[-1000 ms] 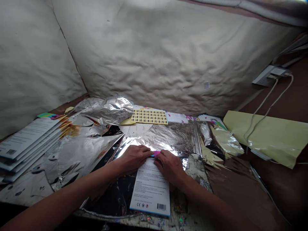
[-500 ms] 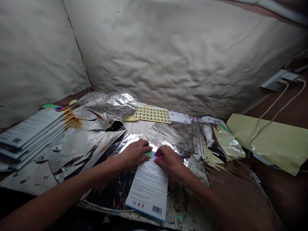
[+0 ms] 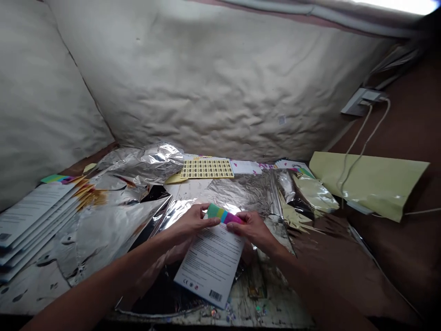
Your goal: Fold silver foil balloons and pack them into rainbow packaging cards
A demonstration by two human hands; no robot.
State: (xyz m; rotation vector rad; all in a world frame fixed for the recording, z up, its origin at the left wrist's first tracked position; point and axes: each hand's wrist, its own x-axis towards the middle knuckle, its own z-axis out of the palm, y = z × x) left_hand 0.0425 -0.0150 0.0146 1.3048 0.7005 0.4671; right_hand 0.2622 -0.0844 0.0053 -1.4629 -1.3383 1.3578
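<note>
A flat white printed packet [image 3: 211, 262] with a barcode, small symbols and a green, yellow, blue and magenta top strip slants in front of me, its top edge away from me. My left hand [image 3: 198, 219] pinches the green corner, thumb on the face and fingers behind. At the magenta corner, my right hand [image 3: 251, 228] grips the packet the same way. The packet's far side is hidden. Silver foil sheeting lies beneath and around both hands.
Similar packets form a fanned stack [image 3: 37, 207] at the left. A yellow sticker sheet [image 3: 207, 168] lies at the back, beside printed cards [image 3: 246, 167]. Crumpled foil [image 3: 151, 158] covers the back left. A yellow sheet [image 3: 368, 184] and a socket with cables [image 3: 365, 101] are at the right.
The packet has been lifted and turned slightly, showing more of its coloured top strip. Both hands have shifted to its top corners, thumbs on the face. The camera view has turned to the right.
</note>
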